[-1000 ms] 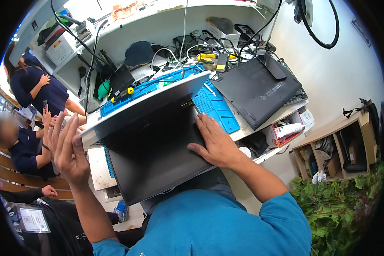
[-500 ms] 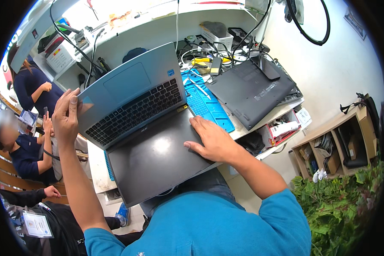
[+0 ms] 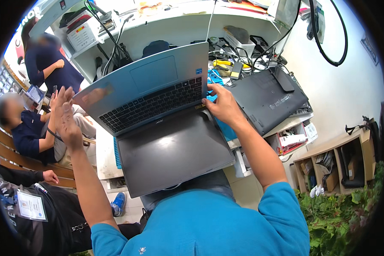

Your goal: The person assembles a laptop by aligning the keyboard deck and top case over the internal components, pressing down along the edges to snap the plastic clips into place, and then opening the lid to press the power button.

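A silver laptop stands opened wide, its black screen (image 3: 170, 158) lying nearest me and its keyboard half (image 3: 153, 102) tilted up behind it. Beside the raised half's left corner is my left hand (image 3: 68, 123), fingers stretched out and nothing gripped. My right hand (image 3: 222, 104) pinches the laptop's right edge by the hinge, thumb near a small yellow sticker. Part of a blue work mat (image 3: 226, 130) shows under and beside the laptop. To the right, a black laptop (image 3: 273, 100) rests bottom side up with a dark flat piece on it.
Behind lie tangled cables, yellow-handled pliers (image 3: 222, 63) and a white basket (image 3: 241, 45). A red-edged box (image 3: 292, 138) sits under the bench's right side. Wooden shelves (image 3: 337, 166) and green foliage (image 3: 328, 217) are at right. Several people are at left, one close to my left arm.
My right hand has moved from the screen's face up to the hinge-side edge. My left hand has loosened from the keyboard half's corner, fingers now straightened. The whole view has shifted slightly.
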The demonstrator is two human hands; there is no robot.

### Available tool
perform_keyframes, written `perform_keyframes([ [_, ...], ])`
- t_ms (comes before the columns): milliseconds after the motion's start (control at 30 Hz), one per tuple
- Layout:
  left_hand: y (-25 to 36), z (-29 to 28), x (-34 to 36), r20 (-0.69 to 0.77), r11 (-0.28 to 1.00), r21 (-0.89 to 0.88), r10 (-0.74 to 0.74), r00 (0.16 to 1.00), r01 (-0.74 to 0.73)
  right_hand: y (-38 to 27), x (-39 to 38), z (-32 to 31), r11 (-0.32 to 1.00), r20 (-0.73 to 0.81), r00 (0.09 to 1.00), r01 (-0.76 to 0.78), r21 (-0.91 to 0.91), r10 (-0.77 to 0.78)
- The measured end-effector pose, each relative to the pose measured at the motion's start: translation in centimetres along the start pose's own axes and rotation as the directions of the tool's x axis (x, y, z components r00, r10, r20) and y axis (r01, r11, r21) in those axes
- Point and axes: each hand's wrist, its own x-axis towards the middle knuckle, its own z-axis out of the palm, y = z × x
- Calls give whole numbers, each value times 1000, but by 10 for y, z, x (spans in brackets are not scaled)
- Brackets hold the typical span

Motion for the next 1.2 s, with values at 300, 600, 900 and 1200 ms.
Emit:
perform_keyframes([
  [300, -72, -26, -115, 168, 771, -237, -567, 806, 592, 10, -6, 27, 999, -96, 995, 26, 23, -24],
  [600, -22, 23, -132, 246, 798, 80, -596, 764, 597, 27, -10, 29, 982, -81, 996, -12, 188, 28],
  [900, -32, 31, -136, 173, 720, -208, -639, 749, 662, 24, -10, 31, 980, -87, 996, -6, 198, 24],
  [1200, -30, 32, -137, 87, 750, -129, -644, 760, 649, 32, -12, 32, 971, -93, 996, 12, 239, 10],
])
